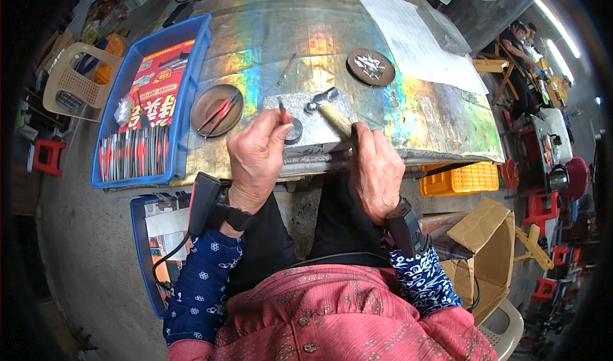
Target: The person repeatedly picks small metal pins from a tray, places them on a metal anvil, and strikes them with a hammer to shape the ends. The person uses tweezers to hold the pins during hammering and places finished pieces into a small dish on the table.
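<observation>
My left hand point(257, 153) pinches a slim piece with a red body and a dark tip point(282, 110), held upright; its lower part is hidden by my fingers. Just right of those fingers, a dark round disc point(294, 132) sits on a speckled grey stone block point(303, 100) at the table's near edge. In my right hand point(377, 169) is the wooden handle of a hammer point(334, 116); its metal head lies over the block, pointing away from me. A brown dish point(199, 113) left of the block holds similar slim red-and-black pieces.
A second brown dish point(353, 71) holds small silvery metal bits. One thin piece point(287, 69) lies behind the block. At left, a blue tray point(203, 36) contains a row of red-and-silver packs. White sheets point(408, 45) cover the far right. A yellow crate point(461, 179) and cardboard box point(491, 246) stand below.
</observation>
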